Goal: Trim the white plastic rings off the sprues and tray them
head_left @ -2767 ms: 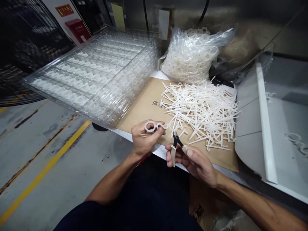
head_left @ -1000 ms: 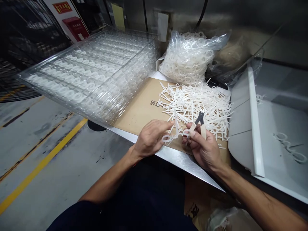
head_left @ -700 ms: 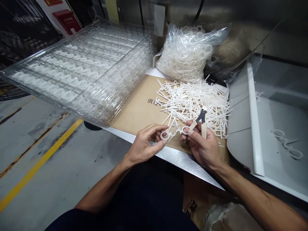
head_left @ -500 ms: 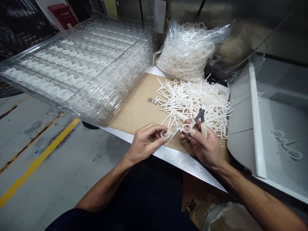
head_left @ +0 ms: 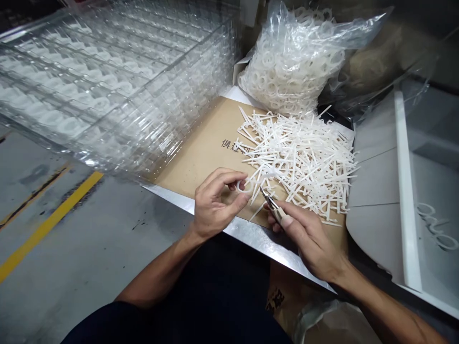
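Observation:
My left hand (head_left: 218, 203) pinches a white plastic ring (head_left: 245, 185) between thumb and fingertips, above the front edge of the table. My right hand (head_left: 304, 234) is closed round a pair of nippers (head_left: 274, 205) with pale handles. Their dark jaws point up and left, a short way right of the ring. Just beyond both hands lies a heap of thin white plastic sprues (head_left: 297, 160) on brown cardboard (head_left: 193, 160). Whether the ring still joins a sprue is hard to make out.
Stacked clear trays (head_left: 143, 102) filled with white parts stand at the left. Behind the heap sits a clear bag of white rings (head_left: 292, 67). On the right a white-rimmed bin (head_left: 409, 191) holds a few ring parts (head_left: 435, 227). Yellow lines cross the floor.
My right fingers have let go of a second ring and now wrap the nippers, whose jaws have swung toward my left hand. The left hand keeps its ring. The view has shifted slightly.

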The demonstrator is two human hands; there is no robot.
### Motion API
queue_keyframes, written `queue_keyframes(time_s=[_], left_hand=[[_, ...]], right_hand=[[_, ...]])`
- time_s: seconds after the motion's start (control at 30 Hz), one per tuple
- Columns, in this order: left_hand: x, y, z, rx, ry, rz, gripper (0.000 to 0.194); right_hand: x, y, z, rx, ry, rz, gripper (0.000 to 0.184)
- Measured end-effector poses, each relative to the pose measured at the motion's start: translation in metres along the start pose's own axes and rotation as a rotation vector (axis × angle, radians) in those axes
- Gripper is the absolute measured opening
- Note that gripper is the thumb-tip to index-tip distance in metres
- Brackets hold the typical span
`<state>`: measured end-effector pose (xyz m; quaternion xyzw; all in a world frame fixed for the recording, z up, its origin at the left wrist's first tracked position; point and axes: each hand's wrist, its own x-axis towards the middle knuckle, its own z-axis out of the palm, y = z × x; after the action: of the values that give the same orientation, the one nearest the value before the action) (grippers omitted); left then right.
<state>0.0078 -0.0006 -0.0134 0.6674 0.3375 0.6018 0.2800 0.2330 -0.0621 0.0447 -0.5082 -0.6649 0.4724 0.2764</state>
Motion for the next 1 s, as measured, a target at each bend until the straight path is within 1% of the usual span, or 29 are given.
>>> queue_keyframes(time_s=[0.1,0.2,0.33,0.73,1.0], left_hand=[[0.0,0.003,0.001,0.037,-0.026,0.015,0.035],[0.001,0.005,0.001,0.047,-0.039,0.004,0.037],[0.001,0.006,0.001,0.058,-0.059,0.023,0.04],[0.002,0.01,0.003,0.097,-0.089,0.066,0.04],[0.003,0.011,0.003,0.132,-0.093,0.076,0.036]], right_hand=[[0.003,-0.003,0.0,-0.029,-0.022,0.006,0.035],[0.003,-0.002,0.001,-0.038,-0.013,0.008,0.033],[0.003,0.001,0.002,-0.04,-0.003,0.001,0.032],[0.002,0.001,0.002,-0.024,0.008,0.016,0.034],[0.003,0.0,0.003,-0.013,0.016,0.033,0.031]])
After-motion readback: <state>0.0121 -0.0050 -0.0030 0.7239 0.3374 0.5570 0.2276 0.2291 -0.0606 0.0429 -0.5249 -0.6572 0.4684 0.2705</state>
